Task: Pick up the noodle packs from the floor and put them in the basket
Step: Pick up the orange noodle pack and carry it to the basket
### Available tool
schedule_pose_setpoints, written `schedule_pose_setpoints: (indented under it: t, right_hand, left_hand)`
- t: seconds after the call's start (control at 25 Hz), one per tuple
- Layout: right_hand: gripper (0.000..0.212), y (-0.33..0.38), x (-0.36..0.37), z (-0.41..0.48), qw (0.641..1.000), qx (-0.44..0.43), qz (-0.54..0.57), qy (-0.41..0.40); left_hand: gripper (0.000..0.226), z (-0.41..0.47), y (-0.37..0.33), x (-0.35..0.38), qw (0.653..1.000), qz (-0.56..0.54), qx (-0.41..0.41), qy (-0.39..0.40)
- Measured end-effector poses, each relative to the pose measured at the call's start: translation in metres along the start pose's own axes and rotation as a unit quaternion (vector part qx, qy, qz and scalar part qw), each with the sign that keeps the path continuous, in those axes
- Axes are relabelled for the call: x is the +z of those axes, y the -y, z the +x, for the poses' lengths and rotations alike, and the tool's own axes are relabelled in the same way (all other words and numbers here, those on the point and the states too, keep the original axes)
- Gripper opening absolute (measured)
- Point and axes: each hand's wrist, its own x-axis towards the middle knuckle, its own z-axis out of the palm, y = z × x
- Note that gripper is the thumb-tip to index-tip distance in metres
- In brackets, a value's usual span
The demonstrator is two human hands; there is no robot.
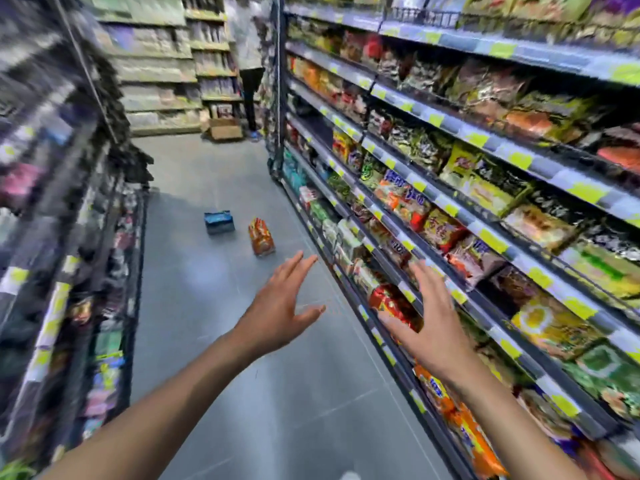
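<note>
Nearest the camera, two bare forearms reach forward from the bottom edge. The left hand (280, 306) is stretched out over the grey tiled floor (207, 341), palm turned inward, fingers straight and spread, holding nothing. The right hand (429, 320) sits at about three o'clock from it, back of the hand to the camera, fingers splayed wide and empty; it appears in front of the lower tiers of the long dark metal shelving unit (485, 209) that fills the right side. Whether it touches the red packets there cannot be told.

That shelving is packed with bright foil noodle and snack packets in orange, red, green and yellow, with yellow-green price labels along each shelf edge.

Further along the aisle, at about eleven o'clock from the left hand, the orange-and-red multi-pack of noodles (261, 237) stands on the floor, tilted, near the foot of the right shelving. Just beyond it, at about ten o'clock from it and a little apart, lies the blue rectangular noodle pack (219, 222), also on the floor, near the middle of the aisle. Both are well apart from the hands.

On the left, a blurred dark rack of mixed goods (69, 237) lines the aisle.

At the far end, at twelve o'clock, an open brown cardboard box (225, 129) rests on the floor before pale shelves, and just right of it stands a person in dark trousers (250, 81).
</note>
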Motion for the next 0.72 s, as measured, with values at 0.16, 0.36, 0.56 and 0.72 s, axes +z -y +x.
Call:
schedule_pose_setpoints:
  t: [0.16,0.36,0.56,0.72]
  right_hand:
    - [0.097,0.008,0.047,0.079,0.998,-0.034,0.023,0.043]
    - [0.098,0.003,0.112,0.197,0.993,-0.060,0.042,0.096]
    - [0.098,0.010,0.168,0.325,0.985,-0.092,0.058,0.137]
    - [0.094,0.028,0.218,0.405,0.976,-0.116,0.065,0.172]
  left_hand:
    - [0.084,0.026,0.050,-0.015,0.998,0.005,-0.054,-0.033]
    - [0.082,0.097,0.121,-0.035,0.992,0.011,-0.110,-0.056]
    - [0.081,0.173,0.187,-0.062,0.982,0.018,-0.169,-0.085]
    - [0.082,0.208,0.245,-0.081,0.970,0.003,-0.221,-0.104]
